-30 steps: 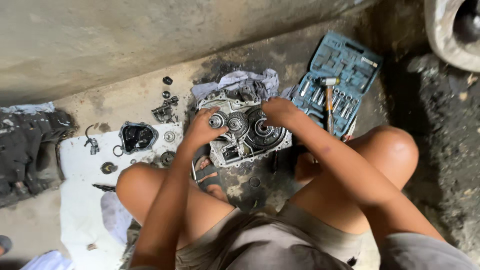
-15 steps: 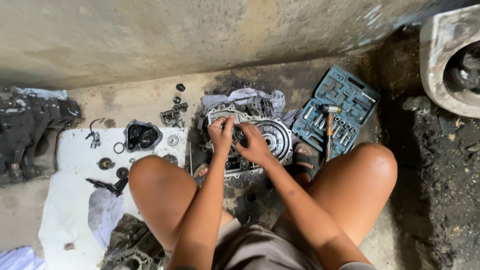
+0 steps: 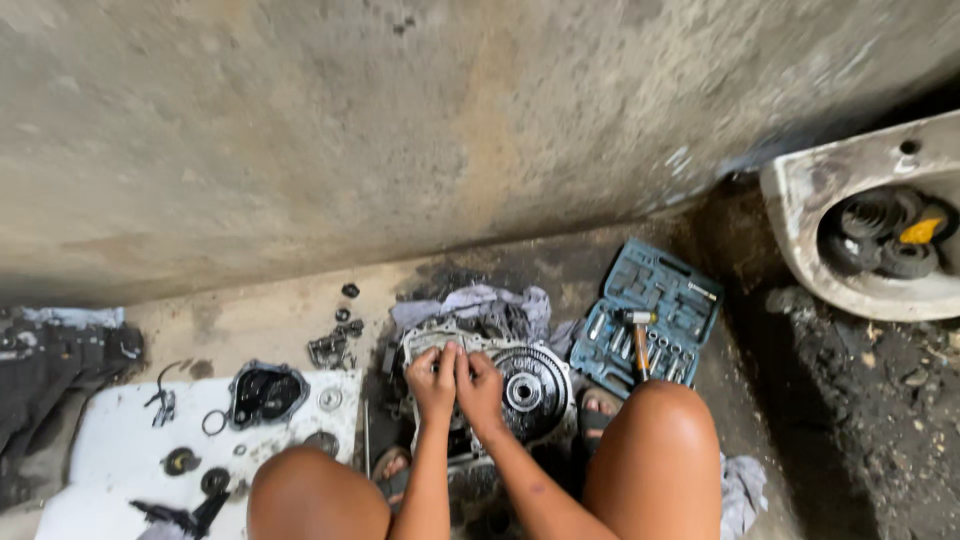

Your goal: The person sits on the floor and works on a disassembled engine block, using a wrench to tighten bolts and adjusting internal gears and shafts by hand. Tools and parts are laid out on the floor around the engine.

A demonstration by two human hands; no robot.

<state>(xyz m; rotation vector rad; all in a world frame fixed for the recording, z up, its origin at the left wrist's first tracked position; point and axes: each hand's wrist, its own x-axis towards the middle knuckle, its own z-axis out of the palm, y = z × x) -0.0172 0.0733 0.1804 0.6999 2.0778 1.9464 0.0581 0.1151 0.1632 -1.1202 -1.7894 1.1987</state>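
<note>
Left: a white sheet (image 3: 110, 440) on the floor carries a dark cover plate (image 3: 265, 392), rings and small parts. Centre: an open engine case (image 3: 500, 375) lies on the floor between the person's knees, a grey rag (image 3: 480, 300) behind it. The left hand (image 3: 433, 378) and right hand (image 3: 480, 388), side by side, pinch down on the case's left portion; what the fingers grip is hidden. Right: an open blue socket set (image 3: 655, 310); a white basin (image 3: 820, 200) holds dark round parts.

Blue socket-set case (image 3: 650, 310) open at right, a hammer (image 3: 638, 340) lying across it. White sheet (image 3: 120, 450) at left carries a dark cover (image 3: 265, 392) and rings. White basin (image 3: 850, 230) far right holds black rubber parts.
</note>
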